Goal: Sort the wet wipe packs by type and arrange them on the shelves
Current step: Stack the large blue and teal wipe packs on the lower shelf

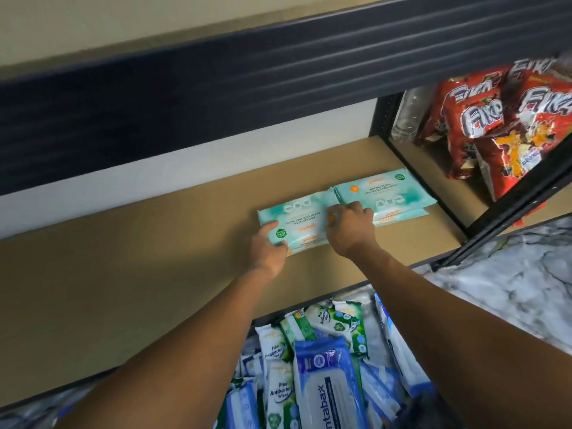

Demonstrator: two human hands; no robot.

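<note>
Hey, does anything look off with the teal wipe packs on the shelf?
Yes. The left teal pack, held by the left hand and the right hand, lies with its print upside down. The right teal pack beside it reads upright, so the two face opposite ways.

Left stack (297, 218) just beside right stack (385, 187) (on shelf (123, 274)).

Snack bags (483, 125): red, glossy, crinkled; several stood packed together at far right; white lettering, cartoon figure on one front.
Clear bottles (406, 117): stood just left of the bags and behind them; blurred, detail not readable.
Floor (510, 274): white-and-grey marble pattern, showed at lower right.
Wall (185, 168): white band at the back, beige higher up.
</note>
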